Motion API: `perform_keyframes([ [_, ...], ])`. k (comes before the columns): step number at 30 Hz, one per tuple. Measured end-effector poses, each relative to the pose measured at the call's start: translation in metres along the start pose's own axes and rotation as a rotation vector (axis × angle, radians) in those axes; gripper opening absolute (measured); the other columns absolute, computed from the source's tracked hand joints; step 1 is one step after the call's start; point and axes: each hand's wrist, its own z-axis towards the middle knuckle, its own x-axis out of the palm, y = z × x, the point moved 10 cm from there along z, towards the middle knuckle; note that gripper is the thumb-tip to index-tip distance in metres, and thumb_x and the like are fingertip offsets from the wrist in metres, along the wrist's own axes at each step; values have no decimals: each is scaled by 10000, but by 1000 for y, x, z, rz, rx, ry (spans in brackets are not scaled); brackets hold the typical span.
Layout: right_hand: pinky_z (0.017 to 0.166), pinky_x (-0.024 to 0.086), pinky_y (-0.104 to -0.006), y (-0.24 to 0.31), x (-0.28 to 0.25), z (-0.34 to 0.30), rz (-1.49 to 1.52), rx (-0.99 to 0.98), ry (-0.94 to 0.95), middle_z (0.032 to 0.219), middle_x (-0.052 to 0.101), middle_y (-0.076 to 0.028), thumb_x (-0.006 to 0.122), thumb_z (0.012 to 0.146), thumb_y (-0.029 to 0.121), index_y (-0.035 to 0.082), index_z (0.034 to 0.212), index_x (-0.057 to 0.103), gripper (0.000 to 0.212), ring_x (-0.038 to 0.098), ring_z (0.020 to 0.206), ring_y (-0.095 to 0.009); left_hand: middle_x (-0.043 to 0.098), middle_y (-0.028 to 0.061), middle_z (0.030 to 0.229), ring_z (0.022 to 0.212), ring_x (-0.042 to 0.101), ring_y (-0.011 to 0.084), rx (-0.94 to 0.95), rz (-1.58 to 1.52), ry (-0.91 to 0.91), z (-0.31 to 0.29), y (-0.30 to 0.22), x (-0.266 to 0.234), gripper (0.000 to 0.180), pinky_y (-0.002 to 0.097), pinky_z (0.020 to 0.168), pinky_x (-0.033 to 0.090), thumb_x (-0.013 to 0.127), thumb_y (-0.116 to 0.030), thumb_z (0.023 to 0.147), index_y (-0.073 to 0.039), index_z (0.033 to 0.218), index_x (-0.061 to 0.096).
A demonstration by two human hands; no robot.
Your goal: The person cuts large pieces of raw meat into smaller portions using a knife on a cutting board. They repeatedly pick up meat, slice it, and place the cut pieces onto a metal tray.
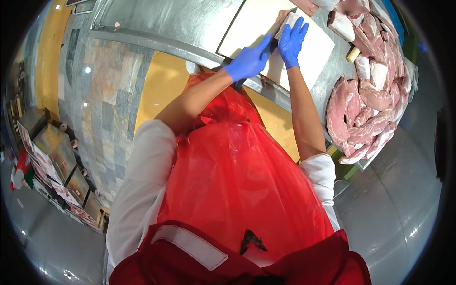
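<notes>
Both forearms are reaching forward from the red plastic apron [237,180] toward a white cutting board [266,19] on the steel table [156,23]. The left arm is stretching up and to the right, and the left hand [248,61], in a blue glove, is closing around a dark knife handle [271,46]; the blade itself is hard to see between the two hands. The right arm is going almost straight up, and the right hand [290,40], also in a blue glove, is lying flat with its fingers spread, pressing on a pale piece of meat [288,20] on the board. This piece is sitting directly under the right fingers and just beside the left hand. To the right of the right hand, a pile of raw pink meat [368,99] is resting on the table, well apart from the board.
</notes>
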Motion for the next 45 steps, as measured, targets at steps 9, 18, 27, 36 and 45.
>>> perform_keyframes([
  [9,1220,178,-491,-18,3,18,58,45,5,1577,166,-403,477,999,394,-18,1551,299,711,185,1483,-517,670,249,761,691,675,428,-67,-98,101,-20,5,10,689,509,726,543,510,-266,966,-204,1594,233],
  [18,1212,192,-509,-13,8,22,15,-10,-35,1553,214,-417,503,977,409,14,1555,316,725,215,1463,-540,700,259,870,763,684,448,-61,29,58,30,-7,10,691,521,775,545,515,-276,939,-198,1580,269],
  [27,1213,214,-482,-26,4,20,-25,48,-9,1550,217,-420,506,975,415,-30,1540,319,743,232,1464,-526,698,247,851,767,702,390,-111,-104,117,-28,0,29,686,461,762,548,537,-257,935,-164,1574,303],
  [36,1211,185,-527,-19,5,21,8,18,-1,1553,194,-431,481,977,430,-41,1551,280,769,199,1470,-545,688,255,810,708,694,393,-77,-63,39,11,-8,29,674,464,723,550,538,-256,935,-152,1565,321],
  [45,1211,155,-543,-22,8,30,-39,58,38,1551,182,-439,466,983,461,-47,1547,279,782,168,1476,-551,671,296,819,720,665,469,-137,-16,201,-63,-2,37,690,515,746,538,500,-216,949,-201,1590,244],
])
